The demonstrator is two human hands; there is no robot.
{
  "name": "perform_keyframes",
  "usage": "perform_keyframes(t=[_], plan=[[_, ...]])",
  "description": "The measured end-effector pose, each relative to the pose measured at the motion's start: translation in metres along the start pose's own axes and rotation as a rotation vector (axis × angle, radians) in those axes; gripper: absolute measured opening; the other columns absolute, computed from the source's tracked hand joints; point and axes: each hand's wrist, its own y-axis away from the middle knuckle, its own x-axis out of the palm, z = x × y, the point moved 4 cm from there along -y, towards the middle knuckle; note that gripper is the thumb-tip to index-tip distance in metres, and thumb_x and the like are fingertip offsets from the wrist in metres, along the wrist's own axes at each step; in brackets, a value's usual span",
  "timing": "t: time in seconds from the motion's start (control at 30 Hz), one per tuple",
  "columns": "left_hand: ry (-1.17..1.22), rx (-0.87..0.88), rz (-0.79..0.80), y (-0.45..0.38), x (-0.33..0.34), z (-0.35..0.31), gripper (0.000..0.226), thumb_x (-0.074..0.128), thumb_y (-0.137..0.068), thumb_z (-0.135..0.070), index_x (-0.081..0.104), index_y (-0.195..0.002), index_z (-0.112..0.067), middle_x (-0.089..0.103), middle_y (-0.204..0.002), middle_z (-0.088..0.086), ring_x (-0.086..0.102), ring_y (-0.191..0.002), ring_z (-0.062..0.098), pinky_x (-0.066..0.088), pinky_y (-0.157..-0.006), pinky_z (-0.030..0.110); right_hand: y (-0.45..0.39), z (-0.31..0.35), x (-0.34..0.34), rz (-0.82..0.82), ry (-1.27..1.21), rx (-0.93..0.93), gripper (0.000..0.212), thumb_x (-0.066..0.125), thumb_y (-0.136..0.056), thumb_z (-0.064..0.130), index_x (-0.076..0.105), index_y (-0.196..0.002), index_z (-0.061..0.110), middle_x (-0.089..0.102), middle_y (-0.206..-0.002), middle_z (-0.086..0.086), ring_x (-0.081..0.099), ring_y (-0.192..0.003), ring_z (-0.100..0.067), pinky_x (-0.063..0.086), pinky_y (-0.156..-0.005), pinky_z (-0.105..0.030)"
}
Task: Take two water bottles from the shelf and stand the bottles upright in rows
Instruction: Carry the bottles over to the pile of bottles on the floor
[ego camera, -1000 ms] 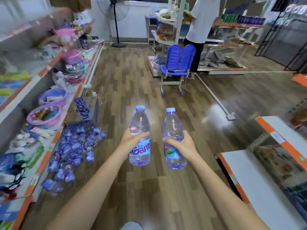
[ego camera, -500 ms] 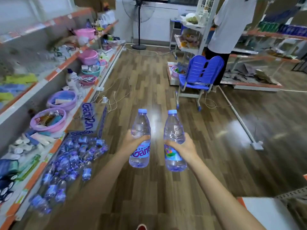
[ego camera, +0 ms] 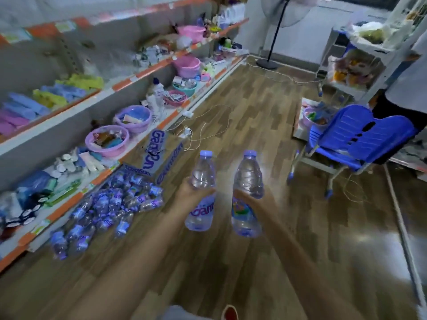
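Two hands each grip a clear, ribbed plastic bottle at mid-body: the left hand (ego camera: 193,194) wraps the left bottle (ego camera: 201,192), the right hand (ego camera: 242,197) the right bottle (ego camera: 247,195). Both bottles stand near upright, blue caps up, above the wooden floor (ego camera: 254,125), right of a heap of bottles (ego camera: 108,204) along the shelf's (ego camera: 69,204) front edge.

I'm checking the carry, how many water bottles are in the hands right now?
2. One bottle is held by the left hand, the other bottle by the right hand; both are upright over the floor.
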Motion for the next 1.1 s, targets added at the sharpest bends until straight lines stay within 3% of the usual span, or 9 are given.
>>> perform_keyframes(t=[0.1,0.33,0.47,0.57,0.73,0.87,0.97,1.03,1.1], plan=[[0.075,-0.036,-0.093,-0.019,0.011,-0.007,0.024,0.074,-0.073,-0.008,0.057,-0.081,-0.023,0.069,-0.082,0.001,0.067,-0.078,0.017,0.052,-0.078,0.031,-0.045,0.018,0.005,0.116,-0.013,-0.009,0.069,0.084,-0.047,0.050,0.062,-0.105,0.023,0.073,-0.096,-0.004,0.071,-0.085,-0.022,0.058,-0.082,-0.047],[0.091,-0.114,-0.310,-0.065,-0.029,-0.001,0.033,0.075,-0.071,-0.007,0.055,-0.095,-0.018,0.069,-0.087,0.000,0.066,-0.081,0.020,0.051,-0.070,0.024,-0.129,0.058,0.078,0.403,-0.041,-0.057,0.026,0.082,-0.064,0.007,0.069,-0.085,0.016,0.073,-0.062,0.007,0.069,-0.059,-0.011,0.056,-0.058,-0.025],[0.198,-0.216,-0.423,-0.103,-0.069,0.020,0.070,0.080,-0.049,-0.028,0.055,-0.112,-0.009,0.071,-0.100,0.008,0.068,-0.088,0.025,0.057,-0.081,0.039,-0.165,0.083,0.137,0.550,-0.007,-0.092,0.020,0.080,-0.065,0.005,0.070,-0.072,0.021,0.072,-0.067,0.003,0.068,-0.069,-0.023,0.056,-0.072,-0.039],[0.258,-0.238,-0.491,-0.142,-0.094,0.038,0.091,0.076,-0.034,-0.040,0.052,-0.117,-0.014,0.070,-0.108,0.010,0.069,-0.092,0.026,0.054,-0.090,0.045,-0.199,0.090,0.176,0.603,0.078,-0.068,0.038,0.086,-0.053,0.022,0.069,-0.086,0.018,0.075,-0.081,-0.001,0.072,-0.079,-0.022,0.058,-0.079,-0.042],[0.326,-0.319,-0.565,-0.168,-0.116,0.047,0.070,0.082,-0.052,-0.031,0.047,-0.110,-0.015,0.070,-0.097,0.003,0.067,-0.080,0.018,0.056,-0.075,0.034,-0.250,0.092,0.233,0.680,0.227,-0.021,0.081,0.087,-0.035,0.043,0.062,-0.107,0.017,0.073,-0.100,-0.005,0.071,-0.090,-0.023,0.056,-0.086,-0.048],[0.472,-0.401,-0.670,-0.171,-0.133,0.071,0.063,0.082,-0.060,-0.016,0.054,-0.114,-0.003,0.071,-0.101,0.015,0.068,-0.073,0.019,0.057,-0.066,0.024,-0.269,0.092,0.278,0.773,0.282,0.037,0.081,0.089,-0.035,0.044,0.062,-0.107,0.019,0.073,-0.102,-0.006,0.070,-0.091,-0.025,0.055,-0.089,-0.048],[0.536,-0.463,-0.812,-0.169,-0.155,0.097,0.046,0.078,-0.066,-0.006,0.058,-0.106,0.001,0.069,-0.087,0.012,0.064,-0.060,0.012,0.051,-0.052,0.016,-0.279,0.091,0.320,0.874,0.334,0.050,0.043,0.087,-0.056,0.024,0.065,-0.092,0.022,0.072,-0.102,-0.009,0.069,-0.091,-0.026,0.054,-0.090,-0.046],[0.617,-0.490,-0.888,-0.169,-0.169,0.110,0.060,0.083,-0.046,-0.023,0.063,-0.099,-0.003,0.073,-0.076,0.004,0.068,-0.060,0.015,0.053,-0.062,0.027,-0.285,0.087,0.350,0.944,0.399,0.057,0.050,0.088,-0.050,0.034,0.065,-0.094,0.025,0.073,-0.101,-0.004,0.069,-0.093,-0.023,0.055,-0.090,-0.045],[0.672,-0.496,-1.003,-0.173,-0.183,0.119,0.036,0.081,-0.048,-0.018,0.061,-0.076,-0.012,0.070,-0.055,-0.007,0.064,-0.045,0.001,0.052,-0.058,0.023,-0.290,0.082,0.381,1.011,0.502,0.064,0.069,0.087,-0.042,0.044,0.063,-0.104,0.024,0.072,-0.103,-0.001,0.069,-0.093,-0.019,0.055,-0.089,-0.043]])
